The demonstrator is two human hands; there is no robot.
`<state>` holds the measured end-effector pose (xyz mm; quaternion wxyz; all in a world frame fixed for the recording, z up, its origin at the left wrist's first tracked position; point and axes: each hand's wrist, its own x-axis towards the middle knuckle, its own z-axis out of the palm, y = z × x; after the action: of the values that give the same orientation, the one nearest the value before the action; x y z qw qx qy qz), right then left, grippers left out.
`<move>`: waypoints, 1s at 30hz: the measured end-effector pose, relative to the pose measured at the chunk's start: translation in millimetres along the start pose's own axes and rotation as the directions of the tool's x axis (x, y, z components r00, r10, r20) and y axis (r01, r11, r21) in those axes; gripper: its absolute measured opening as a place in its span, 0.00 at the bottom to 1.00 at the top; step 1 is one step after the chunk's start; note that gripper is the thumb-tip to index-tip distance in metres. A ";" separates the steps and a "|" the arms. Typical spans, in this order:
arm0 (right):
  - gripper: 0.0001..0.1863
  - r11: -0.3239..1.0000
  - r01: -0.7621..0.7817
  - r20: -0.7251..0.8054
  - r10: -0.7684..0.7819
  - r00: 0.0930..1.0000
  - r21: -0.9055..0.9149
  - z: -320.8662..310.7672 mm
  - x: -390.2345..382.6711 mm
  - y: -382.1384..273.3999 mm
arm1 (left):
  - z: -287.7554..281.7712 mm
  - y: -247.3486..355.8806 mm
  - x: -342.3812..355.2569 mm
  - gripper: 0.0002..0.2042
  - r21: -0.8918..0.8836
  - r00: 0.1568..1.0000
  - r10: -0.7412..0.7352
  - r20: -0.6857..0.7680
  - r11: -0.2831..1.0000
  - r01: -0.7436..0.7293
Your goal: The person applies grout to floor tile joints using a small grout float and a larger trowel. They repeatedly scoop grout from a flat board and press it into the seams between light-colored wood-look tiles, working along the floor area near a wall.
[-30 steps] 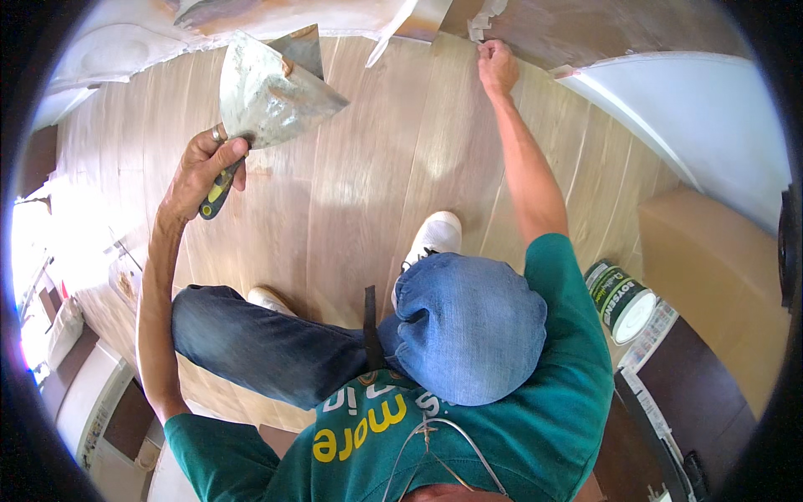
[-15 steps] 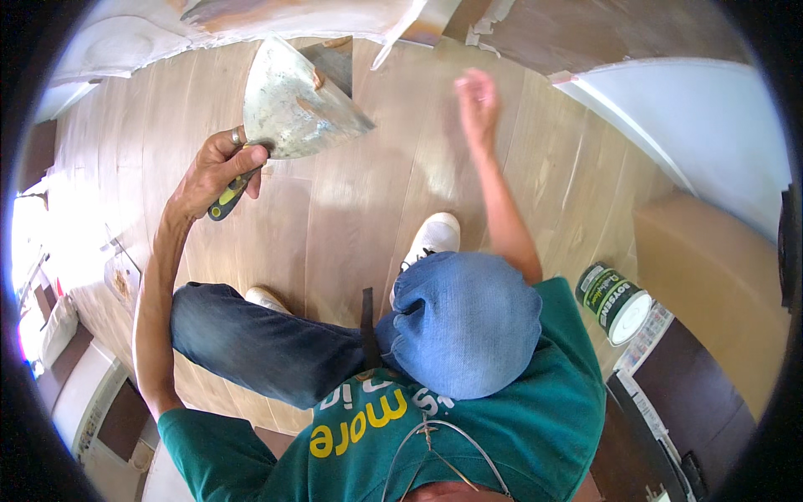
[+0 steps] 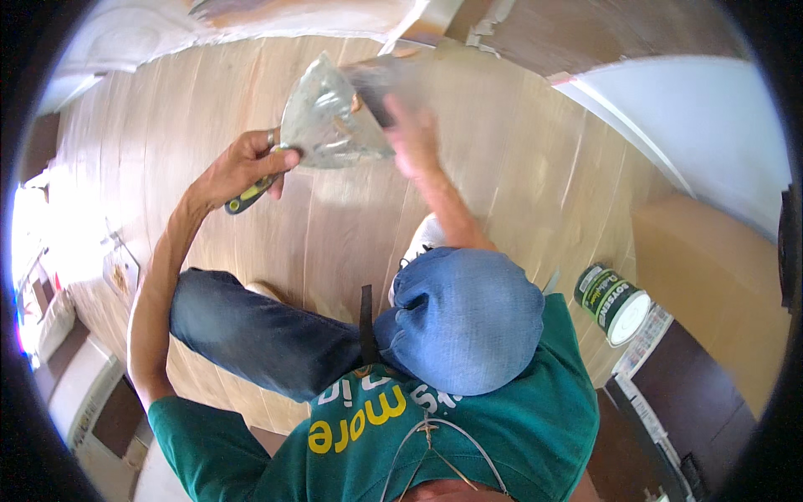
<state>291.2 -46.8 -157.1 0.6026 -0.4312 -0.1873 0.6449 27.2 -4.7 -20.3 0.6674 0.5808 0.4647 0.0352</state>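
My left hand is wrapped round the black and yellow handle of a wide putty knife. Its broad, pale-smeared metal blade fans up and right above the floor, with a brown smudge near its right side. Behind the blade, a dark grey flat plate shows with a brownish upper edge, blurred by motion. My right hand, also smeared, closes on the plate's right edge beside the blade; its exact finger hold is hard to make out.
Wood-look floor planks lie under my hands. A stained wall base runs along the far side. At right stand a dark green tub with a white lid, a brown cardboard sheet and a white panel. My bent knee rises in the middle.
My right hand has come left from open space to the grey plate. My left hand and the putty knife have shifted right and slightly down; the plate has moved right too.
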 end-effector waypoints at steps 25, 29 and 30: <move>0.21 -0.091 0.784 0.725 -0.458 0.514 -0.614 -13.1 2.1 -96.3 | -11.8 22.3 -17.1 0.28 0.048 0.998 0.033 0.046 0.998 -0.035; 0.24 -0.275 0.825 0.860 -0.295 0.417 -0.494 17.4 -10.7 -140.7 | -12.7 10.5 -15.1 0.28 0.054 0.999 0.023 0.027 0.998 -0.024; 0.23 -0.341 0.825 0.890 -0.241 0.387 -0.451 22.5 -12.6 -147.0 | -12.0 8.6 -13.4 0.27 0.055 0.999 0.036 0.012 0.998 -0.036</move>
<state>362.9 -22.4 -28.4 0.3233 -0.3753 -0.8686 0.0127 15.9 -0.9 -4.4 0.6527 0.6076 0.4514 0.0312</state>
